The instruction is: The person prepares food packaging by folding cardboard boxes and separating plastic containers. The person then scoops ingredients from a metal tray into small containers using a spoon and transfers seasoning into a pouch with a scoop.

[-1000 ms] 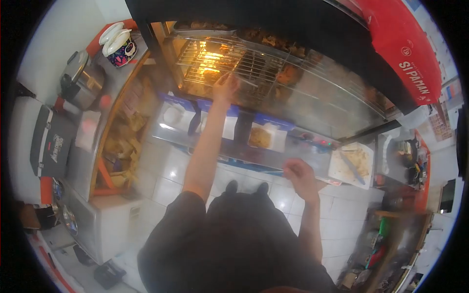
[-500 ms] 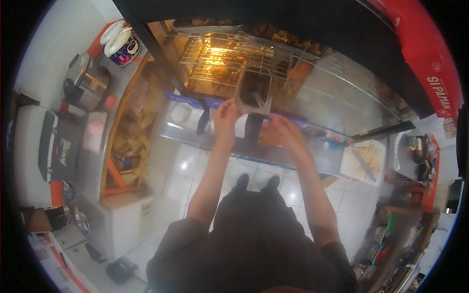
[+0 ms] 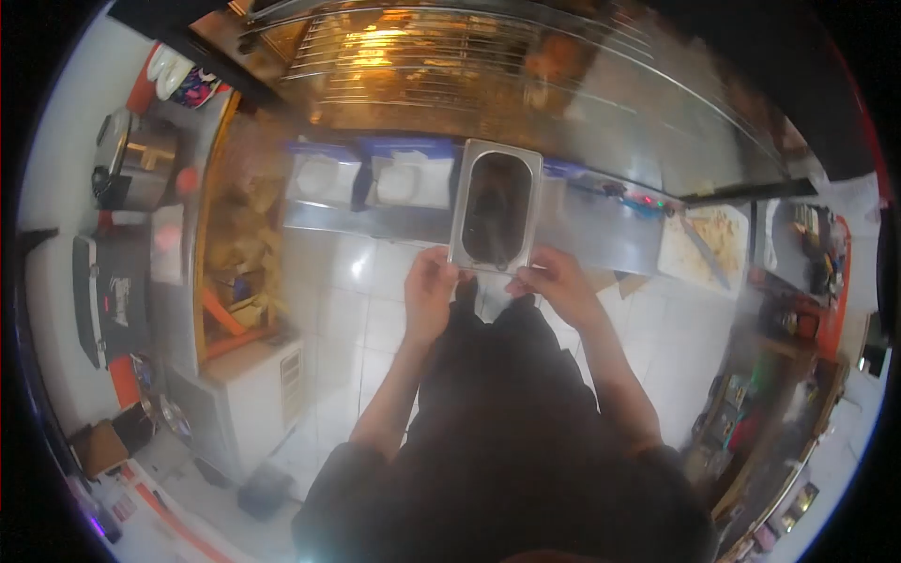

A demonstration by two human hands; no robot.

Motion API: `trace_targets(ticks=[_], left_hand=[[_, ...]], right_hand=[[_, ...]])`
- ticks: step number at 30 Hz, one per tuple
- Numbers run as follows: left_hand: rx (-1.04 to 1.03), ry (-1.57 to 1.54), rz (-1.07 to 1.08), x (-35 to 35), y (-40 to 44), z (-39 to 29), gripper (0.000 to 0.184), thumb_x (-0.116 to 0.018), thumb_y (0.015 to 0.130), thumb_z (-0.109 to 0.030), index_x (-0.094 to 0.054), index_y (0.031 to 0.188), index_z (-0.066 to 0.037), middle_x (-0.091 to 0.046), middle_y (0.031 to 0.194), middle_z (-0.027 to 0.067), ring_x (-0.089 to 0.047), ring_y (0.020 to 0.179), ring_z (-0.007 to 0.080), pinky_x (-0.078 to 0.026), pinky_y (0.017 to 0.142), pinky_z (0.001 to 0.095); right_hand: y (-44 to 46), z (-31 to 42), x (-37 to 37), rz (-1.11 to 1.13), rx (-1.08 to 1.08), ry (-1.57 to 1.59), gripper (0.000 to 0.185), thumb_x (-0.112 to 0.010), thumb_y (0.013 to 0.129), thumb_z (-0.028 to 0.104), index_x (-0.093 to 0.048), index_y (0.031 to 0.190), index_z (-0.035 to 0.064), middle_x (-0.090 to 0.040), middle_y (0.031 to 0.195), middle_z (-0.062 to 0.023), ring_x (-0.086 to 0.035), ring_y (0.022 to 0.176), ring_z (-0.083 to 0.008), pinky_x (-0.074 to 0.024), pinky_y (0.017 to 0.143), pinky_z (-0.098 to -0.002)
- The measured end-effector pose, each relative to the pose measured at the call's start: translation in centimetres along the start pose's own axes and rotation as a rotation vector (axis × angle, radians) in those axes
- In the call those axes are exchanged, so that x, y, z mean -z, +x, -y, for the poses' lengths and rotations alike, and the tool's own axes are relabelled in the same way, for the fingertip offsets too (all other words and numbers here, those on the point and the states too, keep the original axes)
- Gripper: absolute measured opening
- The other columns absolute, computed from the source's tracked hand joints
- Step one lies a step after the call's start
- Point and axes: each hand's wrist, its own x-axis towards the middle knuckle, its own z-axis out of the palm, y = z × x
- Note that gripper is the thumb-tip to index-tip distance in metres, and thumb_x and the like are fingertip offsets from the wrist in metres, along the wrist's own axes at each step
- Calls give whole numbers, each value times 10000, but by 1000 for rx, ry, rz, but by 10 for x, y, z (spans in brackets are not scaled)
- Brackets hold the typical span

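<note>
My left hand [image 3: 431,289] gripped the metal container [image 3: 460,246] at its near left corner | my right hand [image 3: 557,283] pinched the near right | I held it (dark inside) before me, near the desk [image 3: 605,230]

Right side, knife [image 3: 706,253] lying on a stained white cutting board [image 3: 678,255]; left side, lidded steel pot [image 3: 145,164] standing beyond a dark-faced cool box [image 3: 124,305], pale floor tiles [image 3: 328,272] between.
</note>
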Motion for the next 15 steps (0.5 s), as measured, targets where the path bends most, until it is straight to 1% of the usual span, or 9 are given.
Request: trace_targets(ticks=[3, 6, 7, 8, 10, 11, 12, 14, 15], left_hand=[[205, -110, 116, -39, -18, 19, 234, -599, 991, -113, -518, 1173, 11, -652, 1050, 102, -666, 932, 182, -535, 861, 344], [311, 89, 388, -68, -25, 53, 274, -574, 995, -57, -498, 1252, -4, -605, 1113, 99, -654, 1019, 186, -544, 888, 312], [266, 310, 477, -79, -25, 54, 368, -609, 973, -65, -477, 1311, -5, -626, 1112, 129, -654, 1040, 199, -536, 911, 326], [258, 309, 487, -88, -25, 58, 368, -609, 973, -65, -477, 1311, -5, -626, 1112, 129, -654, 1040, 199, -536, 911, 326], [221, 649, 674, -99, -33, 72, 454, -644, 948, -91, -456, 1353, -7, -642, 1136, 159, -662, 1038, 235, -522, 940, 360], [239, 729, 706, -95, -39, 84, 503, -670, 931, -120, -454, 1371, -8, -649, 1183, 181, -665, 1051, 259, -516, 944, 375], [241, 733, 696, -85, -49, 104, 503, -670, 931, -120, -454, 1371, -8, -649, 1183, 181, -665, 1051, 259, -516, 944, 375], [418, 814, 685, -58, -72, 145, 472, -623, 970, -213, -468, 1372, -17, -649, 1198, 183, -654, 1085, 271, -511, 951, 389], [532, 1002, 756, -47, -85, 154, 490, -583, 990, -268, -456, 1392, -19, -634, 1233, 205, -636, 1124, 281, -502, 963, 407]], right_hand=[[-49, -22, 46, -85, 1, -15, 145, -606, 980, 82, -601, 1073, -28, -673, 985, -102, -695, 880, -177, -572, 796, -308], [-96, -41, 90, -193, -4, -40, 141, -602, 981, 81, -603, 1069, -29, -677, 964, -96, -691, 874, -168, -565, 797, -300], [-107, -54, 108, -254, 15, -64, 143, -598, 980, 78, -600, 1068, -35, -673, 958, -95, -688, 870, -166, -563, 802, -298], [-113, -65, 126, -315, 39, -89, 145, -594, 980, 75, -597, 1068, -40, -670, 951, -94, -685, 867, -164, -562, 807, -295], [-123, -77, 155, -358, 62, -82, 145, -588, 979, 73, -595, 1060, -46, -661, 942, -91, -679, 864, -166, -562, 823, -299], [-125, -82, 169, -394, 66, -114, 142, -587, 979, 73, -595, 1058, -45, -658, 943, -94, -677, 869, -168, -563, 829, -304], [-124, -90, 182, -419, 68, -147, 139, -585, 980, 72, -596, 1055, -44, -655, 943, -97, -674, 873, -170, -564, 835, -308], [-118, -112, 209, -407, 127, -122, 144, -586, 983, 76, -595, 1062, -44, -652, 952, -103, -677, 895, -177, -567, 848, -310], [-116, -113, 213, -475, 75, -213, 140, -590, 982, 77, -595, 1056, -41, -651, 948, -105, -679, 908, -181, -569, 853, -313]])
